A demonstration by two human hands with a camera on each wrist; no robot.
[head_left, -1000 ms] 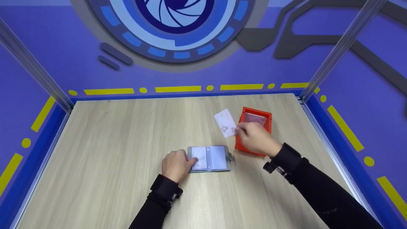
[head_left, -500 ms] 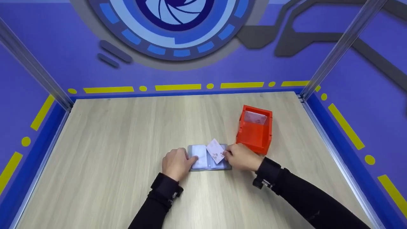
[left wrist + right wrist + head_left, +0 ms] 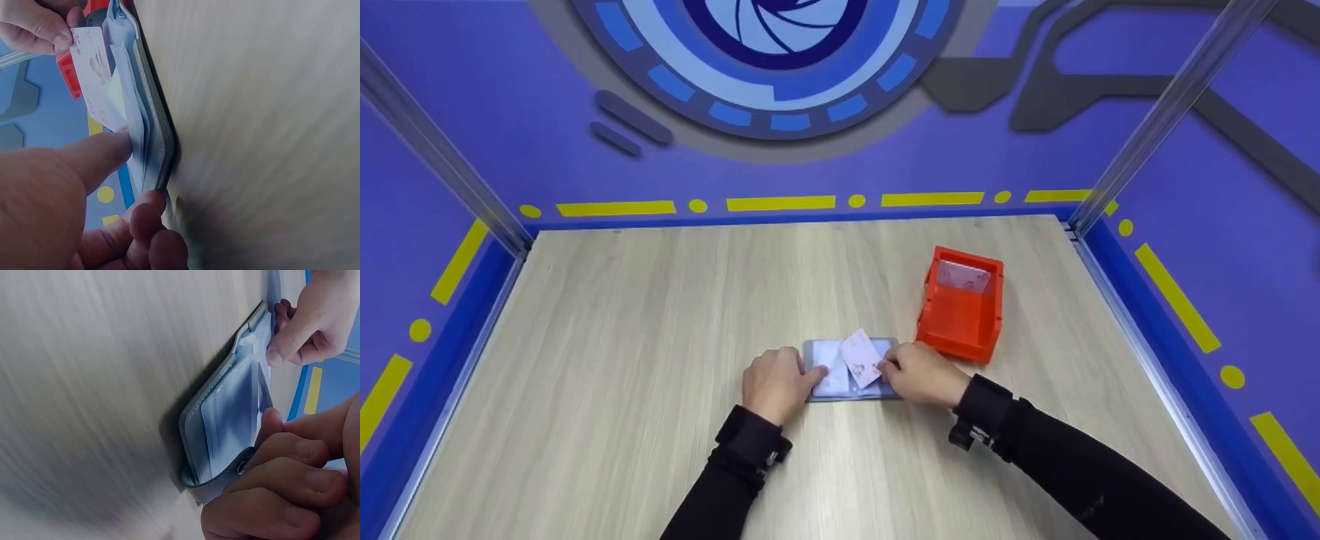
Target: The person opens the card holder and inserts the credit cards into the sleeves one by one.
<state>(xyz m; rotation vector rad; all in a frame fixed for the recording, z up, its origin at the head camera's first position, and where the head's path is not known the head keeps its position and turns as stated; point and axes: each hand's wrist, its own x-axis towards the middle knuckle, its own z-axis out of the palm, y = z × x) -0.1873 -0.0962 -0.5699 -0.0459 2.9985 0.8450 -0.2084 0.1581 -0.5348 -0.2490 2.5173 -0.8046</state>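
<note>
A small card holder with clear sleeves (image 3: 829, 358) lies spread on the table. My left hand (image 3: 778, 386) grips its left edge, thumb pressed on the sleeves and fingers at the cover's edge. Between thumb and fingers, my right hand (image 3: 931, 373) pinches a pale card with a pinkish print (image 3: 859, 357) by its corner. The card is tilted over the middle and right page, its far end near the left thumb (image 3: 104, 157) in the left wrist view. Seen from the right wrist, a strap with a snap (image 3: 225, 473) curls up at the cover's right side, beside the right fingers.
Behind the right hand stands a red bin (image 3: 958, 319) with a printed card (image 3: 964, 277) at its far end. The wooden tabletop (image 3: 660, 315) is bounded by blue-purple panels (image 3: 810, 176) at the back and sides.
My right hand has brought the card from beside the red bin down and left, over the card holder, then slightly further left. The left hand has stayed at the holder's left edge.
</note>
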